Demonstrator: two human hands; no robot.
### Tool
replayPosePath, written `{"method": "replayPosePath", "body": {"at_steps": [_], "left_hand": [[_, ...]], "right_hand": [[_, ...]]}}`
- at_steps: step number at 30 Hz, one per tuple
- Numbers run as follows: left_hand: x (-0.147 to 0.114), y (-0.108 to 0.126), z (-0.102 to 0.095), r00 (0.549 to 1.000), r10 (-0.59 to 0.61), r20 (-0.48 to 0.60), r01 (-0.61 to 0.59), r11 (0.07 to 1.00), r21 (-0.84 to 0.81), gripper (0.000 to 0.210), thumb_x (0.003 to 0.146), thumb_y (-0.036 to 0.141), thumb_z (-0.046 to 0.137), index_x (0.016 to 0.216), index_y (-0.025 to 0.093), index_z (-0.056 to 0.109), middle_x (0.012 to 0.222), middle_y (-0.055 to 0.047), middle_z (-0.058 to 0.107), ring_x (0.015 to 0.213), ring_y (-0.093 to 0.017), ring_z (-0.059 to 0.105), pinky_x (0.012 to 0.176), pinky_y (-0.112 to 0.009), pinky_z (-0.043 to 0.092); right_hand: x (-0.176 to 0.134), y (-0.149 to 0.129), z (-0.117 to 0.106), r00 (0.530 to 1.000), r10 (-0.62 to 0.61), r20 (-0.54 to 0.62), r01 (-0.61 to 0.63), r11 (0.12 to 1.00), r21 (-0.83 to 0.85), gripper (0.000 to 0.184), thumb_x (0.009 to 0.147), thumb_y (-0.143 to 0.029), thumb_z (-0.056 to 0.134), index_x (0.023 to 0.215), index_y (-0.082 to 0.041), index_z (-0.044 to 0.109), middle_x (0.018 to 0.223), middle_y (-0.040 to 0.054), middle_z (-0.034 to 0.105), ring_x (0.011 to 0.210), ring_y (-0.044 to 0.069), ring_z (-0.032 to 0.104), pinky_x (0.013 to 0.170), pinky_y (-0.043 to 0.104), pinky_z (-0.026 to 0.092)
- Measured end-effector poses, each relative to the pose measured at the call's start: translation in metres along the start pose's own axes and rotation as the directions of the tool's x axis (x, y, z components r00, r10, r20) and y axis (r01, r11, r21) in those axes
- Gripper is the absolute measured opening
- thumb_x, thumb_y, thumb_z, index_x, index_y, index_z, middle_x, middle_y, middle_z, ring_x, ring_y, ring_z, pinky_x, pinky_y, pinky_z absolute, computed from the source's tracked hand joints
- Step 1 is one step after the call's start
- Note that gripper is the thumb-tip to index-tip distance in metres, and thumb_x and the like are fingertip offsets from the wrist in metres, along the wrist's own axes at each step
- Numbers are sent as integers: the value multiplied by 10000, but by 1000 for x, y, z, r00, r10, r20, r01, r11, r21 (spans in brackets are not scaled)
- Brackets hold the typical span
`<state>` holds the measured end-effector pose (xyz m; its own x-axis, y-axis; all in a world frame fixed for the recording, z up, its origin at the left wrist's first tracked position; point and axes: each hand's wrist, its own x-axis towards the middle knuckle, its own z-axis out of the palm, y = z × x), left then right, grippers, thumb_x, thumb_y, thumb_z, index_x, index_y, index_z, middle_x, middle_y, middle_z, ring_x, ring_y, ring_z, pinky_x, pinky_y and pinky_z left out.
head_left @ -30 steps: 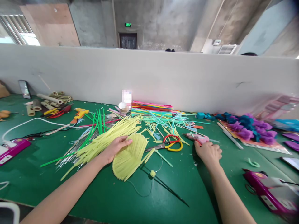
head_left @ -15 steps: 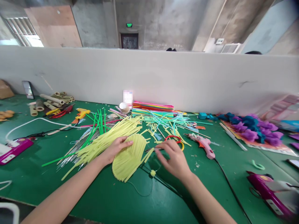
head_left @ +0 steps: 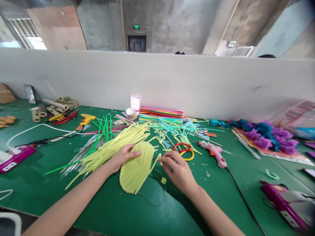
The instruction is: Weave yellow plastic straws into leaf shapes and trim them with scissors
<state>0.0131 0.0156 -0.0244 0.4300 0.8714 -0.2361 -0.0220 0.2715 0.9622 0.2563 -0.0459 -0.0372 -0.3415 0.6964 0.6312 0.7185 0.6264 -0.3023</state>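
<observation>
My left hand (head_left: 126, 157) grips the left edge of a flat yellow panel of pipe cleaners (head_left: 135, 172) laid side by side, thumb on top. At the panel's right edge, my right hand (head_left: 178, 168) pinches the bent end of a yellow pipe cleaner (head_left: 157, 162). Below that hand a small yellow ball (head_left: 163, 180) hangs on a thin thread that loops over the table. Scissors with red and yellow handles (head_left: 183, 150) lie just behind my right hand, their blades partly hidden. A bundle of loose yellow pipe cleaners (head_left: 110, 149) rests behind my left forearm.
A pink glue gun (head_left: 215, 152) with a black cord lies at right, a yellow glue gun (head_left: 86, 119) at back left. Green pipe cleaners (head_left: 104, 129), bamboo pieces (head_left: 57, 106), purple flowers (head_left: 273, 134) and purple power strips (head_left: 18, 159) surround the work on the green table (head_left: 103, 203).
My right hand has moved slightly left and down, bringing the bent pipe cleaner closer to the panel. The panel has shifted a little right and down. The ball on the thread has swung slightly right.
</observation>
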Motion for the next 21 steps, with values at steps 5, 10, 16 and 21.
{"method": "replayPosePath", "body": {"at_steps": [5, 10, 16, 21], "left_hand": [[-1, -2, -1, 998, 1, 62, -4, 999, 47, 501, 654, 410, 794, 1067, 169, 645, 1082, -94, 702, 943, -275, 671, 793, -332, 520], [-3, -1, 1, 994, -23, 103, 16, 997, 70, 506, 654, 399, 797, 1089, 180, 658, 1062, -87, 712, 927, -267, 678, 781, -331, 528], [-4, -1, 4, 989, -56, 136, 48, 997, 62, 532, 632, 393, 813, 1102, 192, 667, 1032, -76, 724, 914, -266, 681, 784, -342, 535], [-6, 1, 6, 980, -37, 195, 25, 997, 66, 613, 655, 347, 799, 1221, 220, 603, 1169, -82, 669, 1038, -266, 633, 839, -333, 514]], "right_hand": [[1, 3, -1, 980, 195, -39, -185, 966, 180, 134, 921, -219, 509, 980, -230, 629, 919, 54, 676, 878, 186, 636, 787, 305, 507], [6, 0, -3, 909, 417, 12, -406, 878, 253, 131, 901, -307, 533, 920, -233, 640, 885, 28, 711, 747, 177, 654, 697, 284, 513], [10, 0, -2, 824, 561, 82, -547, 748, 377, 173, 874, -384, 553, 898, -235, 637, 822, 24, 717, 711, 193, 657, 688, 307, 511], [10, 1, 1, 814, 561, 150, -554, 672, 492, 161, 876, -374, 549, 883, -223, 604, 839, 27, 712, 788, 197, 682, 747, 314, 520]]}}
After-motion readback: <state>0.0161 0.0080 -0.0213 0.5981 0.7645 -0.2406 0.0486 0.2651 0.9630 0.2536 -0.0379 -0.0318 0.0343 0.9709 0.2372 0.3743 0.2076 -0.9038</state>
